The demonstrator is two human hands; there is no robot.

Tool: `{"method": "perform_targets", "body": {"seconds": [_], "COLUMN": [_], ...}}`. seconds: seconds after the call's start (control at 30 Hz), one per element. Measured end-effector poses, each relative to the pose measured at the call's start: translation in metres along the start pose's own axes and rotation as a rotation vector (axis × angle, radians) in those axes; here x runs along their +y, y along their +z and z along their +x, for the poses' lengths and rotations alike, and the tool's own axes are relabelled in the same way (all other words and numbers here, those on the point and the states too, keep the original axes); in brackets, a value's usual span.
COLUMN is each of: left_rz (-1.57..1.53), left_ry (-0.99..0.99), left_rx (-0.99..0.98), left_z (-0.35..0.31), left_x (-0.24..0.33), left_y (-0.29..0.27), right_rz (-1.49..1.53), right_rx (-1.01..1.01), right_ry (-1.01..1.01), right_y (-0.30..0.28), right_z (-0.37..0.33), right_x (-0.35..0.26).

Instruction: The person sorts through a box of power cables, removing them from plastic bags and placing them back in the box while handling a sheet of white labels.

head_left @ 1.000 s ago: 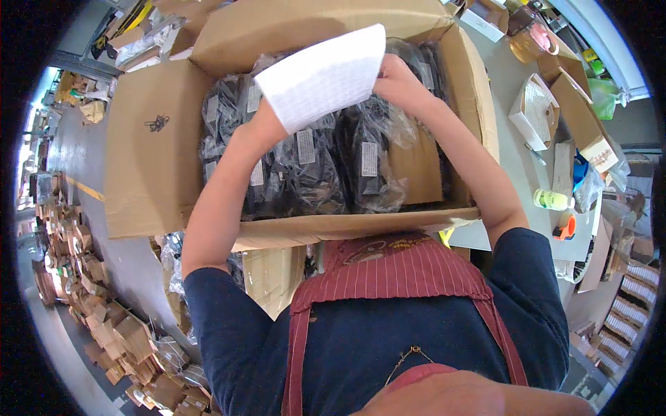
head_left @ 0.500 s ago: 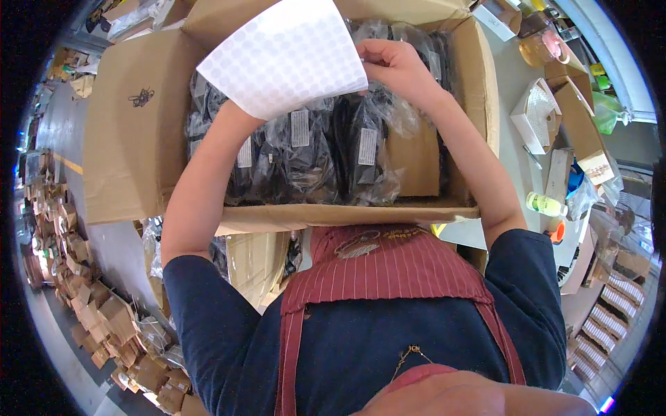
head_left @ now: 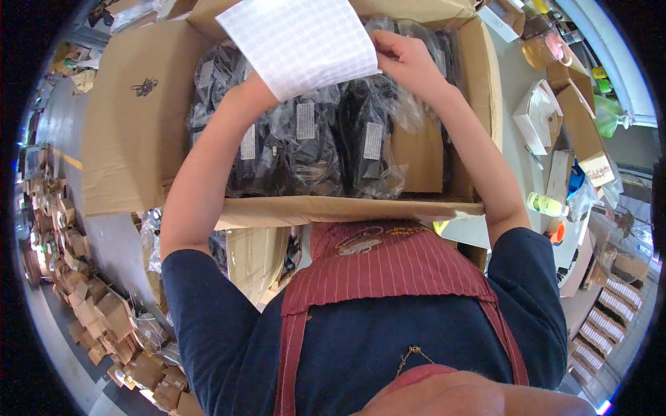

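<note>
A white sheet of round, pale stickers [head_left: 305, 48] is held up over a large open cardboard box [head_left: 347, 206]. My left hand [head_left: 252, 93] is under the sheet and supports it; only the wrist and the heel of the hand show, the fingers being hidden. At the sheet's right edge, my right hand [head_left: 411, 64] has thumb and forefinger brought together on the margin. Whether a loose sticker is between the tips is too small to tell. Below both hands, the box holds several black items in clear plastic bags [head_left: 305, 156] with white labels.
One box flap [head_left: 132, 125] folds out leftward, with a dark scribble. A brown cardboard piece [head_left: 420, 156] lies inside the box. On the right-hand table are a white tray [head_left: 539, 114], a green-labelled bottle [head_left: 546, 204] and an orange tape roll [head_left: 557, 231]. Cartons [head_left: 111, 312] cover the floor at left.
Both hands and the sheet have shifted a little up and to the right in the view. My right fingers remain at the sheet's right edge.
</note>
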State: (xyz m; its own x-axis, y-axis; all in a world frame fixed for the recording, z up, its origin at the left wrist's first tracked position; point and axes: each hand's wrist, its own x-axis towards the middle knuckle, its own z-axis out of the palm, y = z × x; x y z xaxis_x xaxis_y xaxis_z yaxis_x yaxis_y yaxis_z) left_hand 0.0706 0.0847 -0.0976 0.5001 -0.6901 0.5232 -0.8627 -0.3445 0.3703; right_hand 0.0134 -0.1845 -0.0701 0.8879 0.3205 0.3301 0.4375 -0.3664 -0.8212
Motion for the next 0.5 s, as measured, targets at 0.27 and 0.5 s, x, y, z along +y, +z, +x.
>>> {"method": "perform_targets", "body": {"seconds": [0.27,0.5], "left_rz": [0.394,-0.209], "left_ry": [-0.212,0.358], "left_rx": [-0.704,0.217], "left_z": [0.046,0.014], "left_x": [0.057,0.010], "left_y": [-0.027,0.008], "right_rz": [-0.383,-0.440], "right_rx": [-0.028,-0.032], "right_ry": [-0.293,-0.305], "right_y": [0.000,0.011], "right_z": [-0.004,-0.004], "right_x": [-0.005,-0.013]}}
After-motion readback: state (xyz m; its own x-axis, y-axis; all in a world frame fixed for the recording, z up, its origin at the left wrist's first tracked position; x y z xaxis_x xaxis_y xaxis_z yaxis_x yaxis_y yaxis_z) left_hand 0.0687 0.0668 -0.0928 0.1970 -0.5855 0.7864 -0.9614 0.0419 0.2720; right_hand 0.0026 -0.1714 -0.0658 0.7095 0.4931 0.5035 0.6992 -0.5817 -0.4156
